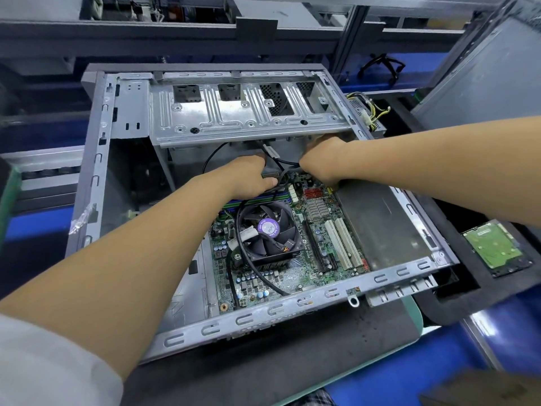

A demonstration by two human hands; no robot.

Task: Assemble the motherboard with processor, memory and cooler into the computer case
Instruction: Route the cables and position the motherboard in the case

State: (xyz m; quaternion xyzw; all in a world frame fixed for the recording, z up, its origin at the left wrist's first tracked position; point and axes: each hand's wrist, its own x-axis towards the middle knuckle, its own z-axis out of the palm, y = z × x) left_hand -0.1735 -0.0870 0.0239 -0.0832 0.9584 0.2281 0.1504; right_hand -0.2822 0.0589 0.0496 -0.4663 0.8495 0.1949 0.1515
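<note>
Sleeve cloth, pale grey, shows at 7 o'clock, and a bare arm goes up from it into the computer case. This case lies open on a dark mat on the tabletop. The left hand sits near the middle, over the far edge of the motherboard. Its fingers curl down around black cables, and its thumb presses on them. Just below it, toward 6 o'clock, the cooler sits on the motherboard, a black fan with a purple sticker. A black cable loops over the fan. Green memory sticks peek out beside the left wrist. The right hand is just beside the left hand, toward 1 o'clock, under the metal drive tray. Its fingers curl down and are hidden, so I cannot tell what it holds. White slots stand to the right of the fan. A hard drive lies outside the case at 3 o'clock.
</note>
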